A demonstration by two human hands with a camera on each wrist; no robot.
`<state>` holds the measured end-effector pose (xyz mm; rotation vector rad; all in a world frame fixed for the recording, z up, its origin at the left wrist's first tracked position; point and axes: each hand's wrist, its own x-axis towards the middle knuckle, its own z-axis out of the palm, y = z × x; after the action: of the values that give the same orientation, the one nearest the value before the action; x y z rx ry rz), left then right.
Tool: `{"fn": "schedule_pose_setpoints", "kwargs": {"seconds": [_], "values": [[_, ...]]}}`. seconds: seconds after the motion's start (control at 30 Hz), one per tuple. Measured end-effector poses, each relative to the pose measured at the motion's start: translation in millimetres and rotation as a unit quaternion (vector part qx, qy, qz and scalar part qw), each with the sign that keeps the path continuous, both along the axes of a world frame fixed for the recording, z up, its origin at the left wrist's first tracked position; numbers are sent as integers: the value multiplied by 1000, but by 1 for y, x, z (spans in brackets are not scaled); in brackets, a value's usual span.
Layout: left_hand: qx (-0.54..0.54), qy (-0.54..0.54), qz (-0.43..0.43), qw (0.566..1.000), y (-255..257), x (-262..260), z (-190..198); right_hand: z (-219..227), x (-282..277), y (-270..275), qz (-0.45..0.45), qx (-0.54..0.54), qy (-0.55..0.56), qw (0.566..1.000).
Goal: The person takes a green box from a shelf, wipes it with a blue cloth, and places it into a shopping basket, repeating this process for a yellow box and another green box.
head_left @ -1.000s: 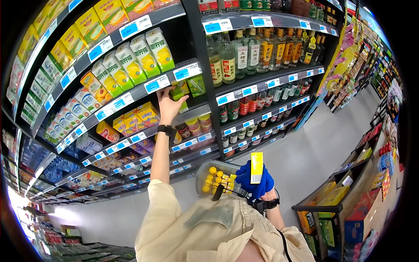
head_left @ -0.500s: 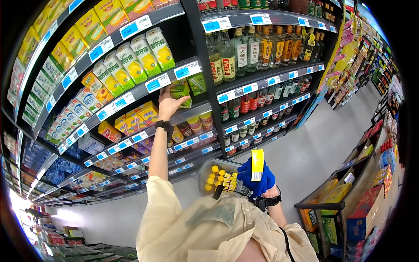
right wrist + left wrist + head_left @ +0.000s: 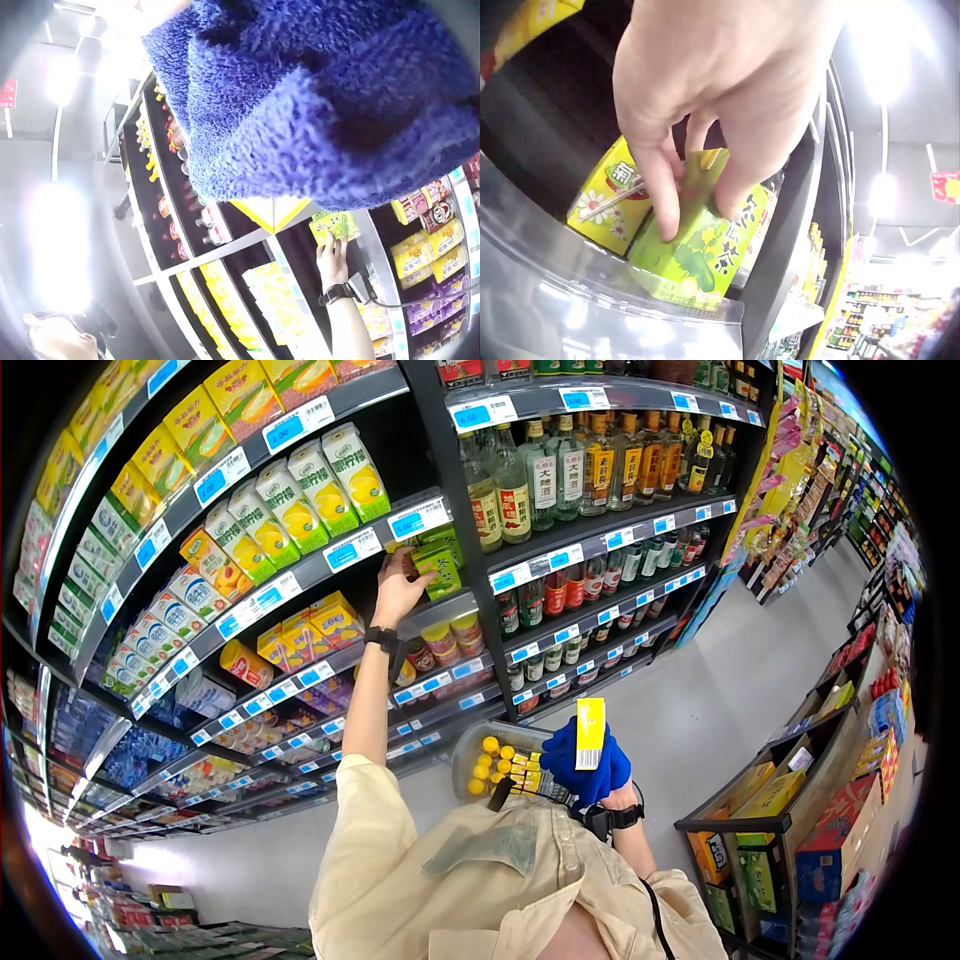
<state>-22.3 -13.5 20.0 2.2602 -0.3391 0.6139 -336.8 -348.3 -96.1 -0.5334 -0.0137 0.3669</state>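
Observation:
My left hand reaches into a middle shelf and pinches a green drink carton printed with a melon. In the left wrist view, thumb and fingers lie on either side of its top, and its base is close to the clear shelf lip. Left of it stands a yellow drink carton with white flowers and a straw. Another green carton shows behind it. Low by my body, my right hand holds a blue plush cloth and a yellow box with a barcode; the cloth hides its fingers.
A grey basket with several yellow-capped items hangs beside the right hand. Lemon drink cartons line the shelf above, canned drinks the one below. Glass bottles fill the right-hand bay. A display shelf stands behind on the right.
My left hand has shifted the green carton to the right, in front of the other green carton. The right hand stays low with the cloth and the yellow box.

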Motion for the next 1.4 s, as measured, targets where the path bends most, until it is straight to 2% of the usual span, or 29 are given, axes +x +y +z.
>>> {"fn": "schedule_pose_setpoints", "kwargs": {"seconds": [0.03,0.1,0.2,0.3,0.37,0.5,0.6,0.63,0.67,0.7,0.73,0.77,0.83,0.87,0.9,0.93,0.97,1.03,1.17,1.2,1.27,1.3,1.4], "values": [[33,-26,4,999,-5,3,-2,-2,-1,-1,-5,13,4,1000],[13,58,19,998,-16,5,1,-8,-2,-5,-14,19,7,1000],[24,30,31,999,-24,10,-4,-19,-2,-8,-29,8,10,1000],[-35,8,3,999,-28,4,-3,-18,-5,-7,-45,9,26,999],[-24,-4,-10,1000,-24,5,-6,-6,-6,-4,-53,6,29,998],[-28,-27,-68,997,-14,7,-18,-9,-3,-6,-21,15,14,1000],[-2,-76,-4,997,-23,-19,-21,-16,-1,-9,-14,27,5,1000],[-57,-144,15,988,-41,-48,-6,-18,-3,-9,-18,36,5,999],[-13,-213,47,976,-52,-74,1,-20,-5,-8,-26,47,4,999],[-133,-144,-24,980,-66,-103,-3,-21,-3,-8,-48,10,-3,999],[-167,-95,-115,975,-81,-129,-13,-23,0,-7,-73,-22,-6,997],[-178,45,-189,965,-106,-178,1,-28,-2,-7,-101,-53,-1,994],[10,53,-347,936,-138,-228,-12,-7,-3,-7,-122,-86,7,989],[51,61,-363,928,-155,-245,-25,3,-3,-6,-133,-103,12,986],[90,67,-382,918,-169,-262,-37,-8,-8,-16,-104,-139,-45,984],[103,20,-372,922,-183,-271,-44,-27,-10,-19,-104,-153,-71,980],[98,27,-338,936,-193,-279,-44,-29,-13,-19,-122,-167,-87,974],[85,36,-326,941,-200,-283,-54,-34,-20,-23,-158,-182,-107,965],[120,73,-345,928,-203,-292,-54,-56,-36,-28,-199,-98,-61,973],[118,75,-342,929,-207,-295,-58,-57,-42,-32,-192,-87,-58,976],[114,93,-333,931,-211,-310,-66,-69,-59,-44,-126,-21,28,991],[108,82,-326,936,-215,-315,-68,-67,-60,-54,-103,-87,-34,990],[17,111,-293,950,-228,-326,-89,-50,-74,-73,-131,-66,-66,987]]}}
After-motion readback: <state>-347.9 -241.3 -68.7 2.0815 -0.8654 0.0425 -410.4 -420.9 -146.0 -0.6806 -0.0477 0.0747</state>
